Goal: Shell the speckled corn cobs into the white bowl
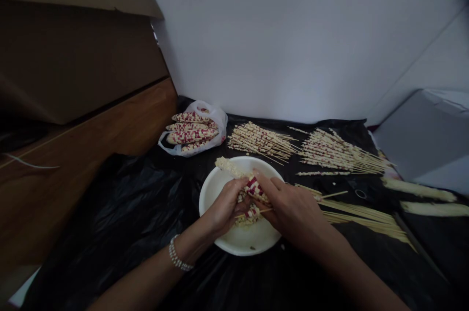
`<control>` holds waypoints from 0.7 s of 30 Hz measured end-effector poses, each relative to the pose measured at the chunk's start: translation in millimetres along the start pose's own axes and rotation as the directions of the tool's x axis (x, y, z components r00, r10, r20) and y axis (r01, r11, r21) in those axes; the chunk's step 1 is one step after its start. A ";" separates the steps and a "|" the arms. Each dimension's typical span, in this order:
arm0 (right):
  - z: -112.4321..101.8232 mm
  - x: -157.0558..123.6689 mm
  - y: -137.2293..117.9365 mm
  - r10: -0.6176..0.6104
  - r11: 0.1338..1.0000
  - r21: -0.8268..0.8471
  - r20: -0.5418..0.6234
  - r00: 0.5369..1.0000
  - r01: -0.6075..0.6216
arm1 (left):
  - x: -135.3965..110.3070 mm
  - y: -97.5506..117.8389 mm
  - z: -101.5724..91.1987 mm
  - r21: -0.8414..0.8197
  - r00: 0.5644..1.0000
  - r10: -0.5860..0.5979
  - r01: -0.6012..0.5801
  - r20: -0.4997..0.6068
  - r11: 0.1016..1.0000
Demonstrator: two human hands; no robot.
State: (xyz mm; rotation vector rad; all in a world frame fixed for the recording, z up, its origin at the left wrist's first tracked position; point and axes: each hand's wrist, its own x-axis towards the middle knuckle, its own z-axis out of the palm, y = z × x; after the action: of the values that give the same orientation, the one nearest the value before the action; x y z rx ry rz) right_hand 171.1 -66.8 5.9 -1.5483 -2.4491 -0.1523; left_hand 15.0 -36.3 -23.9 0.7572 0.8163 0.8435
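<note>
Over a white bowl [216, 188], both my hands are closed round one corn cob [256, 188] with cream and dark red kernels. Its upper left end is stripped of kernels and points away from me. My left hand [229, 203], with a beaded bracelet on the wrist, grips the cob from the left. On the other side my right hand [289, 203] wraps the kernelled end, its fingers partly hidden. A thin wooden skewer [266, 210] shows below the cob between the hands; which fingers hold it I cannot tell. Loose kernels [249, 218] lie in the bowl.
Behind the bowl is a plastic bag [220, 118] of whole cobs [192, 136]. Two piles of kernel-threaded skewers [252, 137] [326, 149] lie at the back. Bare skewers [366, 220] and stripped cobs [436, 208] are to the right. Black plastic sheeting [139, 213] covers the surface; cardboard [80, 56] stands left.
</note>
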 end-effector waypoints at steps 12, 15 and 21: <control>-7.3 1.5 18.7 0.061 0.935 0.344 0.087 0.994 -0.087 | 2.1 0.1 -10.1 -0.203 0.996 -0.031 0.048 0.088 0.978; -10.4 3.1 20.7 0.083 0.890 0.436 0.135 0.987 -0.135 | 1.5 2.5 -9.1 -0.209 0.991 -0.009 0.037 0.132 0.977; -14.7 2.0 21.2 0.061 0.832 0.541 0.139 0.988 -0.127 | 1.4 2.0 -6.5 -0.085 0.988 0.036 -0.024 0.147 0.996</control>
State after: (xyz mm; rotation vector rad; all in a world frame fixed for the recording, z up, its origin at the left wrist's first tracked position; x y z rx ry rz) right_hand 191.5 -59.0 19.8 -1.4274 -2.2020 0.6263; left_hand 9.5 -32.6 -25.7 0.7505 0.6349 0.8322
